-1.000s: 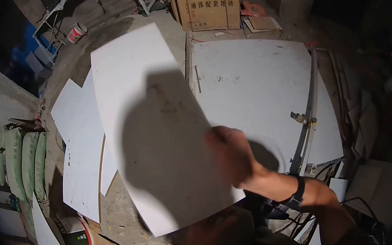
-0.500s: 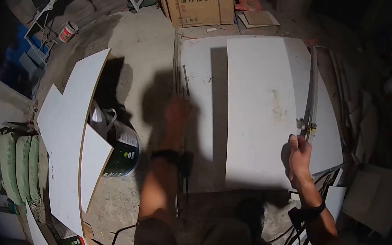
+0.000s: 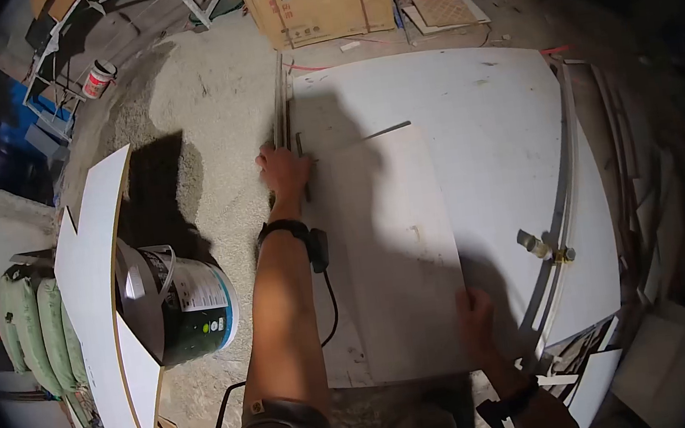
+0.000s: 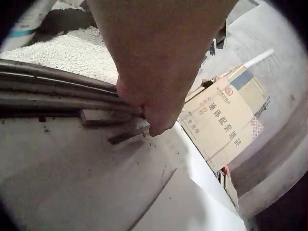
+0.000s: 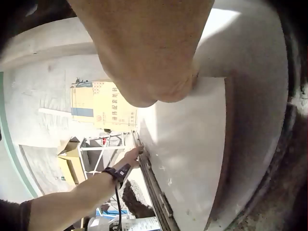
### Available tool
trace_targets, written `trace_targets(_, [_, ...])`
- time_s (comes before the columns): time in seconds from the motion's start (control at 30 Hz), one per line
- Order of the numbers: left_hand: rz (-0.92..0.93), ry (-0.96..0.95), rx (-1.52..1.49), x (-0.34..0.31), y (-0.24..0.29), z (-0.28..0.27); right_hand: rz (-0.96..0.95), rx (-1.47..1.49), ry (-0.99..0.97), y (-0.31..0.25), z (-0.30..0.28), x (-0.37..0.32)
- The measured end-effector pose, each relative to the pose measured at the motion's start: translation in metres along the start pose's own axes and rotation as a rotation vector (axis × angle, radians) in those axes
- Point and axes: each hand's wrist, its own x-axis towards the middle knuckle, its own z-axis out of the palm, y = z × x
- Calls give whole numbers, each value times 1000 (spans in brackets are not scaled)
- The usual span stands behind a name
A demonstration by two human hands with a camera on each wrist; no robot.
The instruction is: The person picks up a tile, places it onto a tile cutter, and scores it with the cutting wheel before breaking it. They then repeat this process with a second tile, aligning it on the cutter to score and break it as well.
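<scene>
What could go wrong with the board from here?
The board may skew: only the right hand holds it, while the left hand is at the rails. The cable, looping near the board's left edge, might snag it.

The white panel (image 3: pixel 403 258), first left of centre and then right of it, is now at lower centre; my right hand (image 3: pixel 477 317) has moved left with it, and my left hand (image 3: pixel 284 170) has reached the metal rails (image 3: pixel 282 106) left of centre.
</scene>
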Motion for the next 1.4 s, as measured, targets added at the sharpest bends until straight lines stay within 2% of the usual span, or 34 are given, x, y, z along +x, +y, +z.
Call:
trace_targets(0.23, [38, -41, 52, 18, 7, 12, 89, 54, -61, 0, 11, 4])
trace_targets(0.3, [68, -46, 68, 19, 9, 10, -7, -83, -88, -5, 11, 9])
trace_targets(0.4, [63, -136, 80, 23, 6, 9, -23, -55, -86, -27, 19, 7])
trace_targets(0.47, [138, -129, 140, 26, -3, 16, 9, -71, -129, -19, 23, 6])
trace_targets(0.63, [163, -143, 105, 29, -6, 15, 27, -85, -206, -19, 26, 6])
trace_targets(0.73, [146, -179, 125, 26, 0, 7, -66, -100, -182, -23, 30, 7])
trace_targets(0.8, [140, -184, 130, 27, -3, 8, -252, -138, -5, -7, 40, 5])
trace_targets(0.83, [151, -172, 120, 26, -5, 9, -254, -140, -1, -13, 37, 6])
trace_targets(0.9, [166, -167, 114, 26, -5, 12, -51, -148, -200, -33, 27, 4])
trace_targets(1.03, [224, -128, 115, 32, -15, 17, -24, -148, -234, -36, 25, 5])
trace_targets(1.1, [251, -133, 112, 34, -20, 19, -157, -137, -186, -21, 29, 5])
trace_targets(1.13, [215, -157, 96, 27, -10, 8, -157, -132, -189, -21, 30, 5])
trace_targets(1.23, [163, -182, 63, 23, -1, 0, -125, -107, -194, -29, 26, 9])
trace_targets(1.3, [144, -185, 50, 23, 0, 2, 40, -108, -251, -41, 22, 9])
trace_targets(1.4, [139, -183, 104, 25, -3, 8, -19, -93, -243, -36, 22, 10])
